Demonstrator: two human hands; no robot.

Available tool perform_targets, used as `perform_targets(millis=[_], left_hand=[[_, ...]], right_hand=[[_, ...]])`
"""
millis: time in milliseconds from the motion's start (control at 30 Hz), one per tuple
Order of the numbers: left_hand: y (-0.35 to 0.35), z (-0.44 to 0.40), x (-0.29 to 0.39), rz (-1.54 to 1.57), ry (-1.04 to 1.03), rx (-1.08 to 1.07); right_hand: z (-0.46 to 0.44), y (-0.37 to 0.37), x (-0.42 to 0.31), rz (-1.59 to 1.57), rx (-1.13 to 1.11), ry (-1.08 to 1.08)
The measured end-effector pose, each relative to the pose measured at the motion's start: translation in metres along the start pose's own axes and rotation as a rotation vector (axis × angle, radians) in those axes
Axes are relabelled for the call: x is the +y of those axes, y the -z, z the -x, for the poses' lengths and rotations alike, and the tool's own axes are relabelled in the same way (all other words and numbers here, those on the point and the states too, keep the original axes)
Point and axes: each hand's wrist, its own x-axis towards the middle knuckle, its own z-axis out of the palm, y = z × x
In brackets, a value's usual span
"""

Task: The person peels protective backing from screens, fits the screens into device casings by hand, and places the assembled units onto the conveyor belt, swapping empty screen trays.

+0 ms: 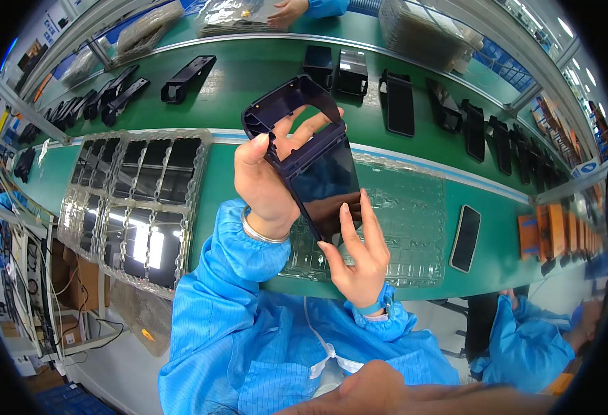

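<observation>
A black handheld device housing with a hollow frame at its upper end and a glossy dark screen below is held up, tilted, over the bench. My left hand is closed around the left side of the frame, its thumb on the near edge and fingers reaching through the opening. My right hand grips the screen's lower end, thumb at the bottom corner and fingertips across the glass and its right edge. Beneath them lies a clear plastic tray with moulded pockets.
Clear trays holding dark screen panels lie left. A phone-like device rests right. Several black housings line the green belt beyond. Orange bins stand far right. A co-worker's hand shows across the belt; another person is at lower right.
</observation>
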Motion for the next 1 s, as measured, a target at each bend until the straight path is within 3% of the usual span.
perform_targets(millis=[300,433,567,767,867,967,1000], left_hand=[[0.004,0.003,-0.006,-0.055,-0.025,-0.030],[0.013,0.014,-0.035,-0.367,-0.117,0.176],[0.016,0.025,-0.046,-0.746,-0.137,0.197],[0.036,0.022,-0.054,-0.563,0.006,0.165],[0.036,0.025,-0.054,-0.535,0.035,0.124],[0.019,0.027,-0.036,-0.532,0.162,0.078],[0.027,0.030,-0.035,-0.607,0.131,-0.012]], right_hand=[[-0.001,0.001,0.000,0.025,-0.022,-0.002],[-0.001,-0.002,0.006,0.058,-0.019,-0.026],[0.003,-0.004,0.010,0.157,-0.042,-0.049],[-0.003,-0.005,0.003,0.410,-0.107,-0.139],[-0.002,-0.013,0.017,0.076,-0.067,-0.165],[-0.008,-0.005,0.036,-0.342,-0.184,-0.179],[-0.003,-0.013,0.044,-0.882,-0.139,-0.339]])
